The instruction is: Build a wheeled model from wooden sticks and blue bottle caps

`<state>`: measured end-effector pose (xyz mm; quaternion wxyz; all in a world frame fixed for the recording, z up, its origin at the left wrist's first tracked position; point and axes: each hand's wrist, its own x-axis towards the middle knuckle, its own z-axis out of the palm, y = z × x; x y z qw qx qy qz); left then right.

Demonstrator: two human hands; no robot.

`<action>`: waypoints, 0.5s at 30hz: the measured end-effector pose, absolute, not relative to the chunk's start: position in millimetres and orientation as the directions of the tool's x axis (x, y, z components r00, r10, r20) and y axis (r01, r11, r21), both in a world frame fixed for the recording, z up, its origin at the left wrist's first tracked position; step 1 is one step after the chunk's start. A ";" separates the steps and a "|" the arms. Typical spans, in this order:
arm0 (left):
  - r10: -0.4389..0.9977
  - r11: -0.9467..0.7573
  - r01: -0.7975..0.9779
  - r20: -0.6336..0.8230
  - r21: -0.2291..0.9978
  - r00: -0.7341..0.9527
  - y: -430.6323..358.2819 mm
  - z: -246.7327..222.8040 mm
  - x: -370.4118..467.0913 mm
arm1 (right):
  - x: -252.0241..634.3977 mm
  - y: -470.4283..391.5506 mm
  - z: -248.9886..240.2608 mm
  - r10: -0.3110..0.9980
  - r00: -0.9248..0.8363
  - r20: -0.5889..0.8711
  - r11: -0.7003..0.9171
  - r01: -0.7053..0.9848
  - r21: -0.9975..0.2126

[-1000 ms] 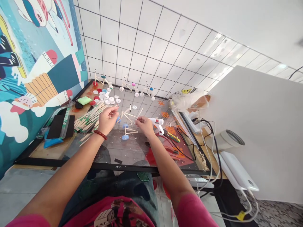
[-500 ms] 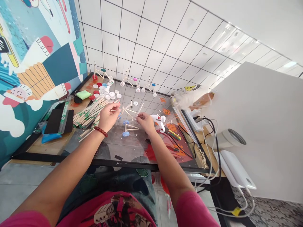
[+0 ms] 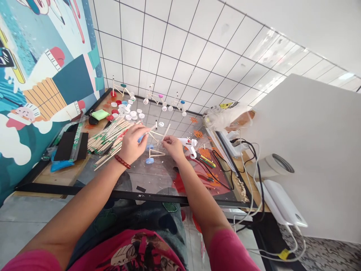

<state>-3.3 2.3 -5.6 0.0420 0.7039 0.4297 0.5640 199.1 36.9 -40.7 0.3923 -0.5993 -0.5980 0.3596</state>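
My right hand point(image 3: 172, 146) pinches a small frame of thin wooden sticks point(image 3: 166, 132), with one stick slanting up past the fingertips. My left hand point(image 3: 135, 142) is curled at the left side of this frame, thumb and fingers closed around its end. A blue bottle cap point(image 3: 140, 139) shows partly between those fingers. Just below, a second stick piece point(image 3: 156, 152) carries a blue cap point(image 3: 149, 160) at its lower left. Behind the hands stand a short black-tipped stick point(image 3: 156, 125) and a white cap point(image 3: 161, 124).
Loose wooden sticks point(image 3: 105, 141) lie left, below several white and red caps point(image 3: 131, 113). Finished stick-and-cap models point(image 3: 153, 98) line the wall. A white glue gun point(image 3: 191, 145) and a yellow cutter point(image 3: 208, 161) lie right, with a black cable point(image 3: 222, 180) nearby.
My left hand has moved right and slightly down, from beside the stick frame to its left end. My right hand keeps its hold almost in place.
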 end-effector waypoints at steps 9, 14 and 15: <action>0.648 -0.647 0.577 0.758 0.499 0.071 -24.8 46.8 27.6 | 200.7 38.4 -47.7 0.994 0.003 0.105 0.094 0.421 -0.902; 0.888 -0.431 0.550 0.443 0.715 0.120 -14.9 7.1 39.9 | 199.6 39.7 -45.9 0.996 0.013 0.086 0.072 0.434 -0.898; 0.898 -0.414 0.563 0.422 0.716 0.123 -9.6 -0.8 41.0 | 199.1 40.3 -45.8 0.996 0.021 0.083 0.065 0.437 -0.897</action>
